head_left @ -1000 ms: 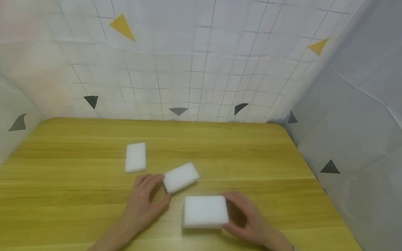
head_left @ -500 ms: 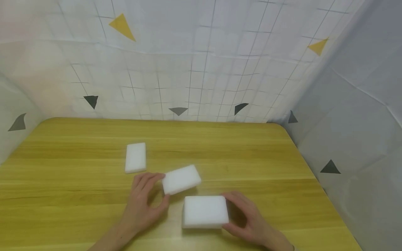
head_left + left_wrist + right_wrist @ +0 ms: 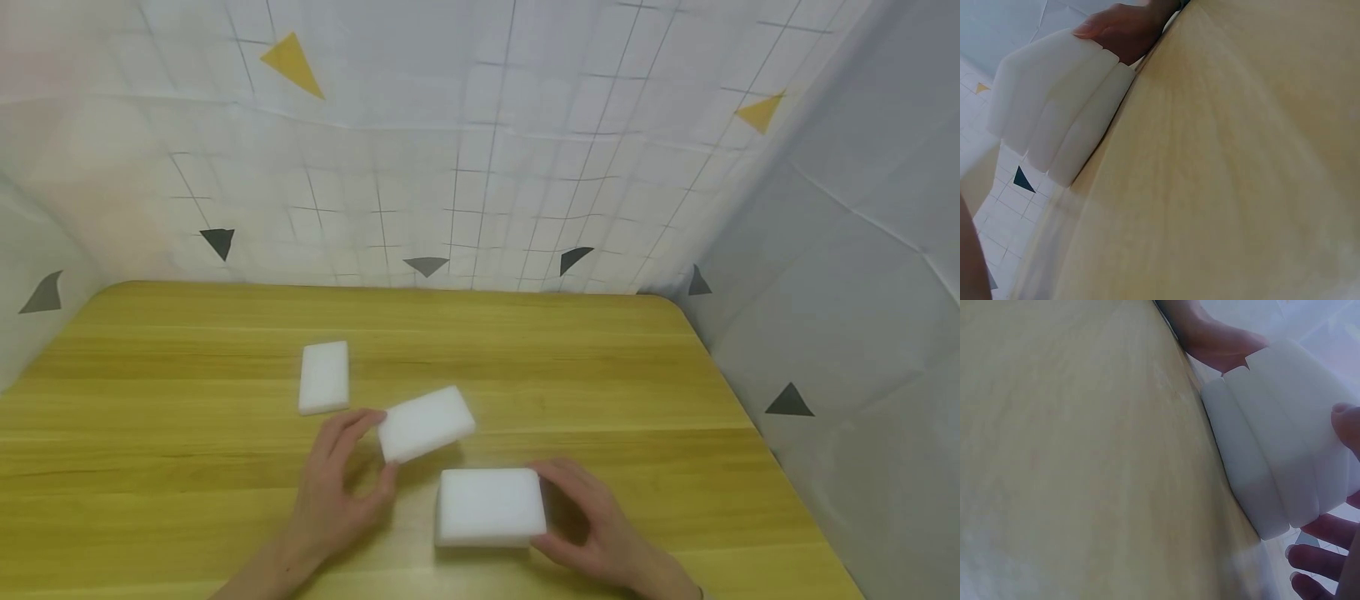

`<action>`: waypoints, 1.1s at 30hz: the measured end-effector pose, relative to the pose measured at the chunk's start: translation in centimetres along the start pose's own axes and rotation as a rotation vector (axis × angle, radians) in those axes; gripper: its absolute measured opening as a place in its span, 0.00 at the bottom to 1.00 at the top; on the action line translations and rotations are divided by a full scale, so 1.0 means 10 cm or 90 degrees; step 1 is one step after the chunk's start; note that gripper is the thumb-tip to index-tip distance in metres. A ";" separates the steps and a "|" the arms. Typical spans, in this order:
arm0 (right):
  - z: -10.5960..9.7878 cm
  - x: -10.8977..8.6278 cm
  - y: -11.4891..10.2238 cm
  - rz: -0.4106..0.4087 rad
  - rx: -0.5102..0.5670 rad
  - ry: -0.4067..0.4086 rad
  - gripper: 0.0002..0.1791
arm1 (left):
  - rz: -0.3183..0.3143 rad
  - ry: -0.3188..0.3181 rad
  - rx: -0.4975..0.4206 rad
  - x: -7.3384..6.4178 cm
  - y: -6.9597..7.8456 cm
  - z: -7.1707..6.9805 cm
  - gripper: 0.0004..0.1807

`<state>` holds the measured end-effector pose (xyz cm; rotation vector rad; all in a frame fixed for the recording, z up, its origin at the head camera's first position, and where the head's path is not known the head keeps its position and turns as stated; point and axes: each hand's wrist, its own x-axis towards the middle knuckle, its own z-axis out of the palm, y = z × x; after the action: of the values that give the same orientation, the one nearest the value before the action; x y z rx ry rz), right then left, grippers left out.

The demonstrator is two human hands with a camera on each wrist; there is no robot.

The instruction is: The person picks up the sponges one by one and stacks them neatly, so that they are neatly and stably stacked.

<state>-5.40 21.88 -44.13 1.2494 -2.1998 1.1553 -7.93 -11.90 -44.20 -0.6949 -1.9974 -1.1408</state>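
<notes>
In my head view, the near edge cuts off the arms (image 3: 273, 567) of the left hand (image 3: 337, 483) and right hand (image 3: 596, 529). The near end of the table (image 3: 600, 375) is cut off too. From there I can't see the far side of the white stack (image 3: 491, 507) or count its blocks. My left wrist view chops off the held block (image 3: 426, 423) and most of the left hand. My right wrist view chops off part of the right hand. The table looks fuzzy in both.
</notes>
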 end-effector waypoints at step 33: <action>-0.01 0.04 -0.03 -0.005 -0.001 0.001 0.33 | 0.159 0.064 -0.112 0.10 0.07 0.03 0.26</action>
<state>-5.35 21.66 -43.64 1.2543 -2.1928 1.1510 -8.06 -11.23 -43.12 -0.9295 -1.6871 -1.1834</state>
